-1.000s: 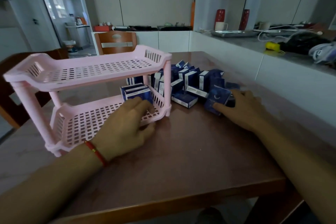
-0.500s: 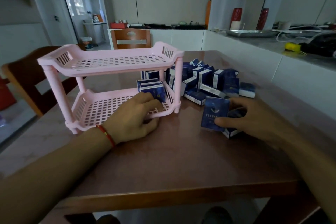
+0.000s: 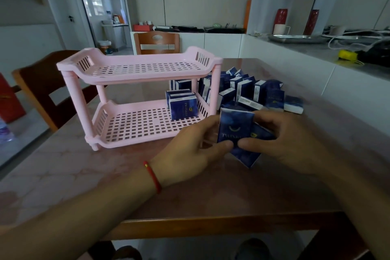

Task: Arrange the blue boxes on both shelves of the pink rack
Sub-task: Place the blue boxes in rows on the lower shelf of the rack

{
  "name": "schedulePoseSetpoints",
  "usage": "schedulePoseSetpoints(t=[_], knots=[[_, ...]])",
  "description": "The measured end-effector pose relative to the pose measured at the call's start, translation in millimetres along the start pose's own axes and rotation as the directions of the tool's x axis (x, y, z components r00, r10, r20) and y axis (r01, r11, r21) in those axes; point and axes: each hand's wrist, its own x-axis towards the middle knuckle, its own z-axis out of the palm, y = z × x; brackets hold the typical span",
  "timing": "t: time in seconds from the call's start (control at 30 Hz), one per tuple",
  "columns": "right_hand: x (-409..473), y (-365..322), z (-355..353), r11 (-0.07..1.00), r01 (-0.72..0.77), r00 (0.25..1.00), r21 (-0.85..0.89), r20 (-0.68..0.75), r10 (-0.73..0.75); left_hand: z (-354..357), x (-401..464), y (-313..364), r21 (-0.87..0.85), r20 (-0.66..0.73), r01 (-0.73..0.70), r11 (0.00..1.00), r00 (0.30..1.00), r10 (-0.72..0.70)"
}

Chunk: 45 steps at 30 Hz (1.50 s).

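With both sets of fingers (image 3: 226,145) curled shut around a small handful of dark blue cardboard boxes (image 3: 235,127), one upright and at least one more tilted beneath it, the left hand (image 3: 190,150) and right hand (image 3: 282,141) meet just in front of the rack's right end, low over the glossy brown counter (image 3: 190,200). So this looks like the squaring-up step, gathering boxes before placing them. Just beyond, the pink slotted plastic two-tier rack (image 3: 139,74) holds only a short row of blue boxes (image 3: 182,105) at the right end of its lower shelf; the top shelf is bare. A loose heap of blue boxes (image 3: 253,93) waits to the right. Next, I'd judge, the handful needs sliding in upright beside that row.
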Motion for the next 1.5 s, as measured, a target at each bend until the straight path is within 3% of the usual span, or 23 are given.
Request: schedulePoseSetpoints(t=[0.17, 0.23, 0.3, 0.4, 0.53, 0.63, 0.83, 1.0, 1.17, 1.3, 1.43, 1.5], knots=[[8.8, -11.2, 21.7, 0.981, 0.105, 0.994, 0.161, 0.014, -0.108, -17.7, -10.8, 12.6, -0.298, 0.099, 0.120, 0.947, 0.991, -0.094], [12.6, -19.6, 31.1, 0.984, 0.122, 0.990, 0.130, 0.055, -0.130, -36.4, -16.6, 14.3, -0.219, 0.087, 0.083, 0.972, 0.994, -0.065], [19.3, -28.5, 41.3, 0.985, 0.164, 0.984, -0.051, 0.074, -0.160, -58.0, -20.9, 14.6, -0.058, 0.049, 0.061, 0.996, 0.997, -0.058], [33.2, -37.2, 58.2, 0.913, 0.271, 0.955, -0.303, -0.032, -0.294, -85.0, -24.0, 14.8, 0.152, -0.091, 0.124, 0.981, 0.990, -0.111], [48.6, -40.4, 60.2, 0.892, 0.286, 0.893, -0.350, -0.240, -0.381, -96.7, -12.5, 4.9, 0.468, -0.227, 0.285, 0.837, 0.954, -0.198], [55.7, -37.7, 55.1, 0.906, 0.253, 0.889, -0.340, -0.288, -0.357, -92.3, 6.9, -9.5, 0.487, -0.211, 0.336, 0.806, 0.941, -0.265], [61.8, -21.3, 68.9, 0.846, 0.172, 0.950, -0.505, -0.144, -0.278, -77.9, 39.9, -30.9, 0.540, -0.176, 0.277, 0.795, 0.960, -0.216], [68.7, -23.1, 81.9, 0.706, 0.204, 0.966, -0.678, 0.024, -0.257, -73.9, 36.6, -48.8, 0.520, -0.265, 0.272, 0.809, 0.953, -0.149], [86.8, -19.3, 90.3, 0.644, 0.259, 0.960, -0.720, 0.116, -0.257, -72.7, 30.3, -59.5, 0.443, -0.374, 0.344, 0.828, 0.910, -0.178], [87.1, -11.4, 100.4, 0.629, 0.289, 0.949, -0.722, 0.129, -0.288, -74.3, 30.5, -62.0, 0.345, -0.382, 0.450, 0.824, 0.869, -0.315], [86.7, 3.3, 108.4, 0.567, 0.306, 0.942, -0.764, 0.156, -0.298, -80.5, 32.4, -64.1, 0.152, -0.324, 0.523, 0.839, 0.828, -0.457], [85.7, 6.0, 106.9, 0.588, 0.299, 0.941, -0.751, 0.131, -0.311, -82.2, 32.2, -64.9, 0.075, -0.278, 0.523, 0.849, 0.828, -0.486]])
